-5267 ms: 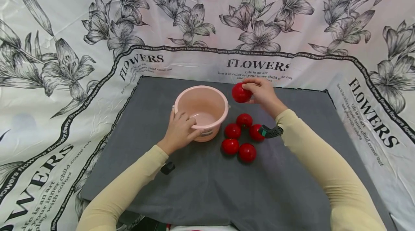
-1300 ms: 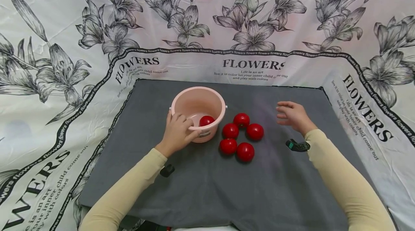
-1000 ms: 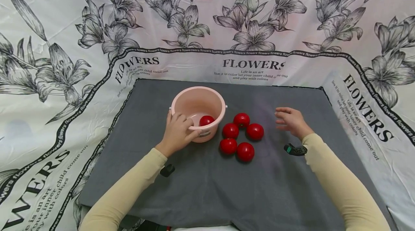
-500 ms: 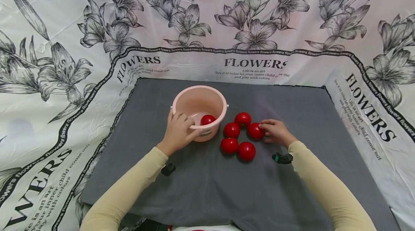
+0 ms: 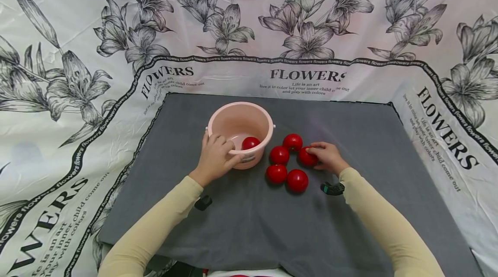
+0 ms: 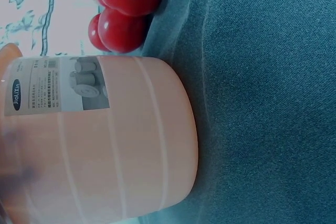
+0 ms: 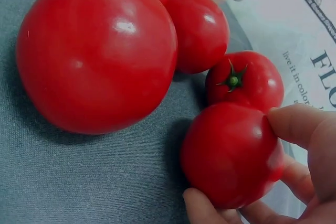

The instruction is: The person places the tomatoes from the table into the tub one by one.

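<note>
A pink plastic bucket [image 5: 238,120] stands upright on the dark grey cloth. My left hand [image 5: 215,156] grips its near-left rim, fingers over the edge inside and thumb outside. One red tomato [image 5: 250,142] lies at the bucket's bottom. Right of the bucket, several tomatoes [image 5: 297,180] sit in a loose cluster. My right hand [image 5: 328,157] holds the rightmost tomato [image 7: 231,153], with thumb and fingers around it in the right wrist view; it still sits by the others. A green-stemmed tomato [image 7: 247,80] touches it. The left wrist view shows the bucket's outer wall [image 6: 131,145] and label.
The grey cloth [image 5: 249,225] covers the table, with bare stretches in front and at the right. A white flower-printed sheet [image 5: 233,69] rises behind and along both sides. A dark wrist camera [image 5: 332,188] sits by the right sleeve.
The tomato held up in my right hand earlier is now in the bucket. My right hand then came from the right onto another tomato. My left hand stays on the rim.
</note>
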A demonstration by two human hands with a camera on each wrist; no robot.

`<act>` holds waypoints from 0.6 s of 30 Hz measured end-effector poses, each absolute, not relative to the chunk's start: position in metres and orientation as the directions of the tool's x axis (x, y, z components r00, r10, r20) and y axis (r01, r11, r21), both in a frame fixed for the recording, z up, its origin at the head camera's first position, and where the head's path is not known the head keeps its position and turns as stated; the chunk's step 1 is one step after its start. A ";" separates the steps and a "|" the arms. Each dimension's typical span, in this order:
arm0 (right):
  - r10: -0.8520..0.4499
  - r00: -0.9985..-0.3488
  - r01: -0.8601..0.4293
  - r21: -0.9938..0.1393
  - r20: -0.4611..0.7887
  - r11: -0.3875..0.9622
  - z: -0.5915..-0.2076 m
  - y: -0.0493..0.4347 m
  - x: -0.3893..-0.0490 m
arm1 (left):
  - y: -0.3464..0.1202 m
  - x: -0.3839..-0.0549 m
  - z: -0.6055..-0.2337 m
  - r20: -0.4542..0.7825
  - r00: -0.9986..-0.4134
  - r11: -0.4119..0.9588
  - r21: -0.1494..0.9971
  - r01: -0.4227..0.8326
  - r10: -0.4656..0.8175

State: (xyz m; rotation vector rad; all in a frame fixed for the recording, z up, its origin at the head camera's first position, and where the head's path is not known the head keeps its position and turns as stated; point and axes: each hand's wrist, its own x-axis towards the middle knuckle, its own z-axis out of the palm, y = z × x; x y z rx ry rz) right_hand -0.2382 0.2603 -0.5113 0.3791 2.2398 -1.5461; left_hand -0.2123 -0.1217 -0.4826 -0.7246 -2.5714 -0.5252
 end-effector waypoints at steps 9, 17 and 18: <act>0.047 -0.889 0.444 -0.832 -0.455 0.333 -0.514 0.260 -0.238 | -0.121 -0.212 -0.482 0.483 -0.781 0.793 0.251 0.555 0.394; 0.078 -0.875 0.477 -0.823 -0.478 0.308 -0.514 0.258 -0.237 | -0.122 -0.211 -0.482 0.464 -0.794 0.800 0.253 0.545 0.394; 0.078 -0.873 0.481 -0.822 -0.482 0.304 -0.514 0.258 -0.237 | -0.122 -0.211 -0.482 0.466 -0.793 0.800 0.251 0.544 0.393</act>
